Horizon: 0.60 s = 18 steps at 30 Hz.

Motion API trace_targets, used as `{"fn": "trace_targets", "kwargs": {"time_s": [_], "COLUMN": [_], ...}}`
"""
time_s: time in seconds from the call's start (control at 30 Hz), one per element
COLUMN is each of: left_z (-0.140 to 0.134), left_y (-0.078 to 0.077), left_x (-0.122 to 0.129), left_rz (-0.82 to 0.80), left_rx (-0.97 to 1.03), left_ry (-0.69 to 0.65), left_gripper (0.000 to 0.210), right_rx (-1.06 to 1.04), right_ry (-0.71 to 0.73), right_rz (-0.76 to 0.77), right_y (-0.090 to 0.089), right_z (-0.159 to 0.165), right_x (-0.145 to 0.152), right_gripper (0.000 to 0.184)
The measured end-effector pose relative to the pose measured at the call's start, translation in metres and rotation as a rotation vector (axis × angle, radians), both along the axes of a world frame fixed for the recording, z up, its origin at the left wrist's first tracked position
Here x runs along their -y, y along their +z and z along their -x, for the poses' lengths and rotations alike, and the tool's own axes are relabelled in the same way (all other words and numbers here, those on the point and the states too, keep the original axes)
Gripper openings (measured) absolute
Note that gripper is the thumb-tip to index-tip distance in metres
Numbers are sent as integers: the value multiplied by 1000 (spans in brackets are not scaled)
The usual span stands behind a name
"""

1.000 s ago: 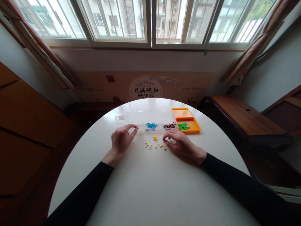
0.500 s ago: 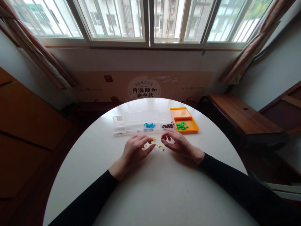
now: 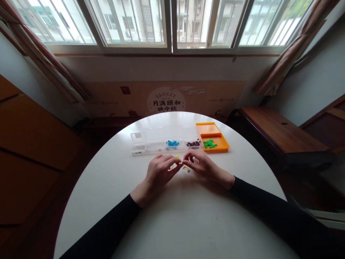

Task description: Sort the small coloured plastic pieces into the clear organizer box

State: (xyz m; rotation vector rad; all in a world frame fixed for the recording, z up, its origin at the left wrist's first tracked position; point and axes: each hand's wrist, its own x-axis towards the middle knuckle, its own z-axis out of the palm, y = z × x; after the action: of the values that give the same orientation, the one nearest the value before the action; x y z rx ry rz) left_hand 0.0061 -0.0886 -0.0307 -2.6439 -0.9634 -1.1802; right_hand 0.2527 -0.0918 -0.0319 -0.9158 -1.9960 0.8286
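Small yellow pieces (image 3: 186,168) lie scattered on the white table, partly hidden behind my hands. My left hand (image 3: 163,168) hovers over them, thumb and index fingertips pinched together. Opposite it, my right hand (image 3: 198,162) also pinches with thumb and index finger, and the two sets of fingertips nearly meet. Whatever sits between them is too small to make out. Just beyond stands a clear plastic compartment box (image 3: 153,146) with its lids raised. Blue pieces (image 3: 172,144) and dark brown pieces (image 3: 193,143) lie in two of its compartments.
An open orange box (image 3: 224,145) holding green pieces (image 3: 209,144) stands against the clear box's right end. The round white table (image 3: 188,223) has its curved far edge just behind the boxes. A wooden bench (image 3: 280,133) is at the right, below the window.
Both hands have come closer together until their fingertips nearly meet over the yellow pieces. The fingers of my left hand have closed into a pinch. The boxes stay where they were.
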Motion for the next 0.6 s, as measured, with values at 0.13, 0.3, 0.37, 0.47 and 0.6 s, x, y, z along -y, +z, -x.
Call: {"fn": "trace_targets", "kwargs": {"time_s": [0.13, 0.3, 0.37, 0.47, 0.6], "left_z": [-1, -1, 0, 1, 3], "left_y": [0, 1, 2, 2, 1], "left_x": [0, 1, 1, 0, 0], "left_rz": [-4, 23, 47, 89, 132], "left_rx": [8, 32, 44, 65, 102], "left_ry": [-13, -11, -18, -10, -3], "left_gripper": [9, 6, 6, 6, 5], "right_rx": [-5, -5, 5, 21, 78], "right_ry": [8, -2, -3, -22, -82], "right_rz": [-8, -39, -54, -93, -184], "right_y": [0, 4, 5, 4, 0], "right_z": [1, 3, 3, 2, 0], "right_x": [-1, 0, 0, 1, 0], "right_gripper": [28, 25, 19, 9, 6]}}
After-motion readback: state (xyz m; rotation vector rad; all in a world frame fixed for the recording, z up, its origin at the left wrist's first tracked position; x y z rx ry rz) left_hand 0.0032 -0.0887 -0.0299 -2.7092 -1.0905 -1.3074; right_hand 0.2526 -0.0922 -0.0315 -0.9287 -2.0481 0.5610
